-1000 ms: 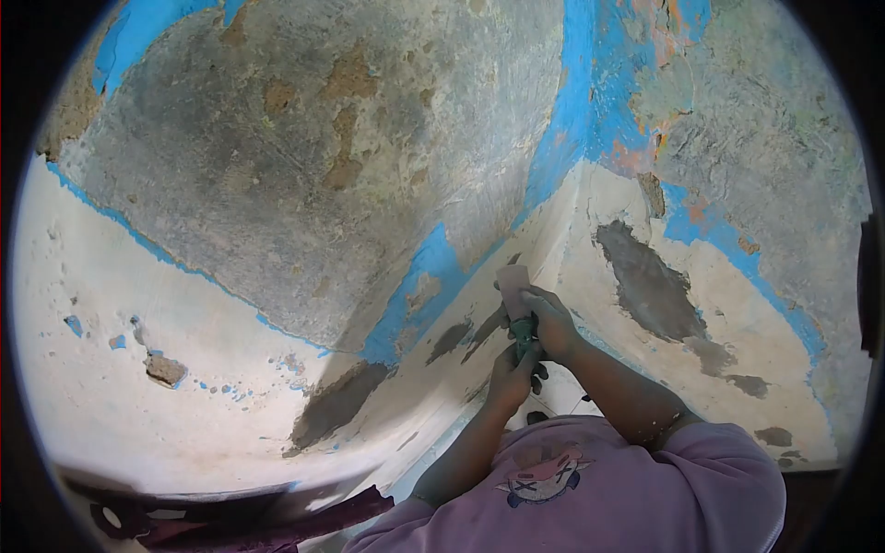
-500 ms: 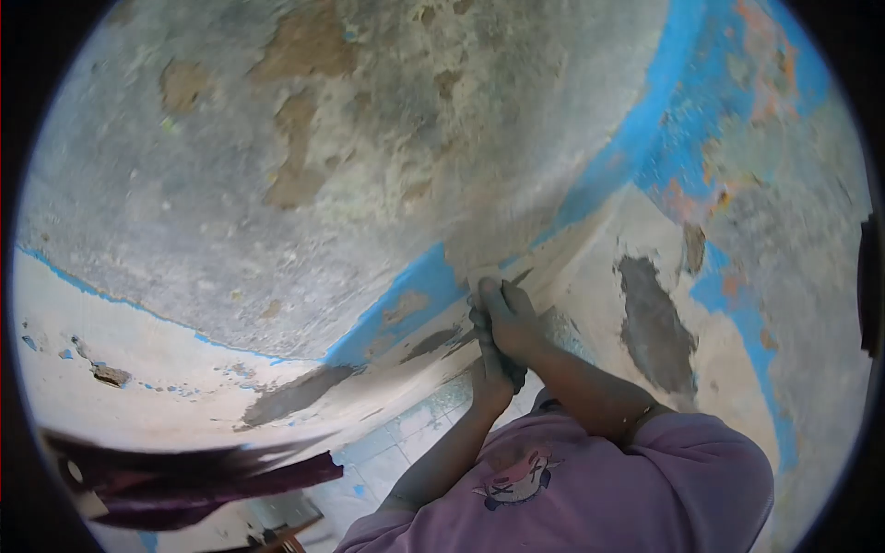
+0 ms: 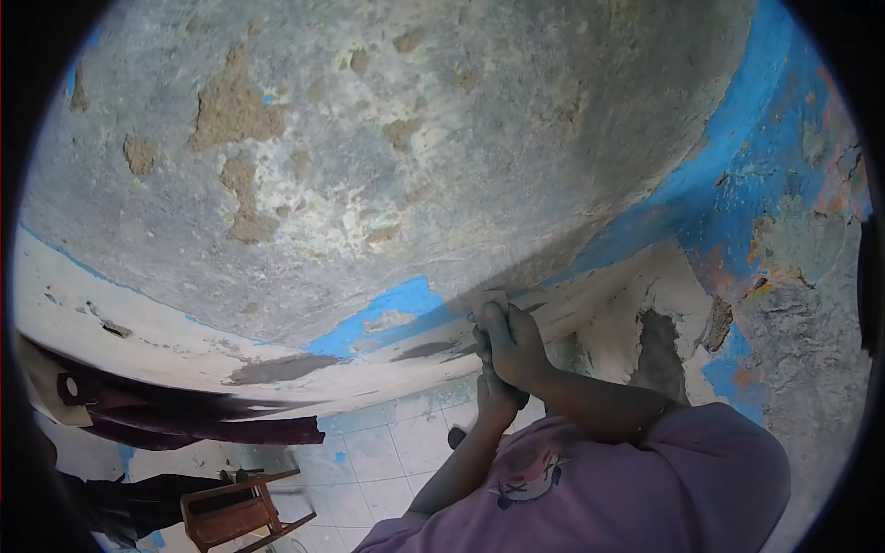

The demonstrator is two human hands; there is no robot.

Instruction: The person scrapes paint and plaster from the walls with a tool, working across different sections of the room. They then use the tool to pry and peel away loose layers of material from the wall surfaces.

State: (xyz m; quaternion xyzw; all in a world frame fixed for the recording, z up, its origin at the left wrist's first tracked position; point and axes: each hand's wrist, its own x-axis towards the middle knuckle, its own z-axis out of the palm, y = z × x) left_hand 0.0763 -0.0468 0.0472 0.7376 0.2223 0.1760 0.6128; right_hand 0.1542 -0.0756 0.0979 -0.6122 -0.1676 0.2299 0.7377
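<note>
Both hands are together in front of the chest, close to the wall. My right hand [image 3: 518, 346] is closed round a pale, flat-ended scraper [image 3: 491, 299], its thumb lying along the tool. The scraper's end is by the lower edge of the wall's blue paint strip [image 3: 406, 304]. Just below, my left hand [image 3: 499, 398] is closed near the tool's lower end. What it grips is mostly hidden by the right hand and wrist. Grey bare plaster [image 3: 387, 184] spreads above, with cream paint [image 3: 175, 341] beneath it.
A wooden stool [image 3: 241, 516] stands on the tiled floor [image 3: 369, 456] at the lower left. Dark red cloth [image 3: 221, 429] hangs along the left wall. The wall corner, with blue and orange flaking paint [image 3: 737, 212], is on the right.
The view has turned, so the wall corner shifts right and the stool comes into view. My hands have gone from holding the tool before me to pressing it close against the left wall.
</note>
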